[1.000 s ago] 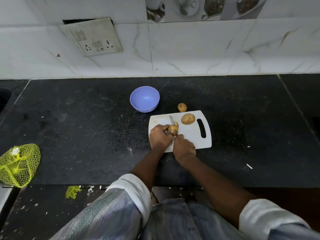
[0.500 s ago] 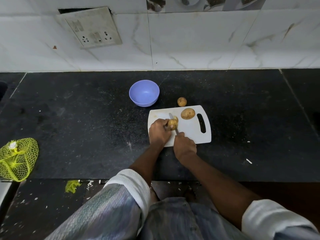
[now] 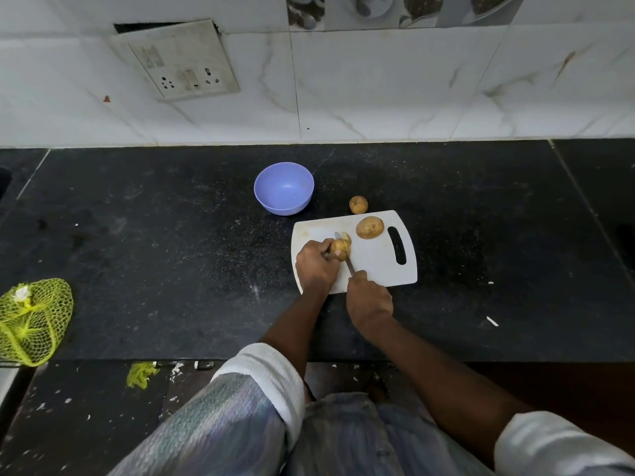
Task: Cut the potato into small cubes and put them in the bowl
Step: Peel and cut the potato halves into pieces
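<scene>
On the white cutting board my left hand grips a small brown potato from the left. My right hand holds a knife by its handle; the blade runs through the potato, its tip showing beyond it. A slice stands partly split off on the potato's far side. A whole potato lies further back on the board. A smaller potato sits on the counter just behind the board. The empty blue bowl stands behind and left of the board.
The black stone counter runs to a tiled wall with a switch plate. A yellow net bag lies at the counter's left front edge. Small white scraps dot the counter on the right. A dark sink edge shows far left.
The knife has gone further through the potato and my right hand has drawn back toward me along the board. The camera view has shifted slightly.
</scene>
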